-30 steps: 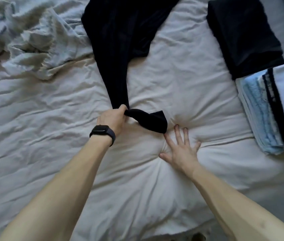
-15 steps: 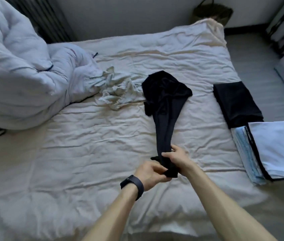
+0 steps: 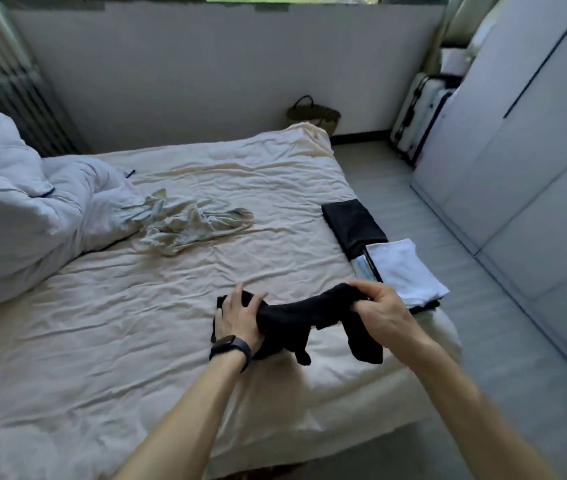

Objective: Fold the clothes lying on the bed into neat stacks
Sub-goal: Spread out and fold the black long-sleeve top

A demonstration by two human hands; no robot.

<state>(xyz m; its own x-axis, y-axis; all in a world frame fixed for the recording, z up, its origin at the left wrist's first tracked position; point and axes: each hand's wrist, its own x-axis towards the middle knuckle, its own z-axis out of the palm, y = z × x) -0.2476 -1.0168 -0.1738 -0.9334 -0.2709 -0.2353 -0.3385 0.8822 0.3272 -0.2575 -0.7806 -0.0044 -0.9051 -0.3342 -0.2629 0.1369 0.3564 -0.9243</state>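
Left hand (image 3: 240, 318) and right hand (image 3: 377, 308) both grip bunched black garment (image 3: 296, 318) above bed (image 3: 136, 306), near folded stack (image 3: 403, 271).

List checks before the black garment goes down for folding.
1. Grip of left hand on black garment: ok.
2. Grip of right hand on its other end: ok.
3. Garment flat and untwisted: not ok, bunched, ends dangling.
4. Bare bed sheet nearby to lay it on: ok.
5. Tidy folded stack at the bed's right edge: ok.
6. Folding of crumpled pale garment: not ok, unfolded.
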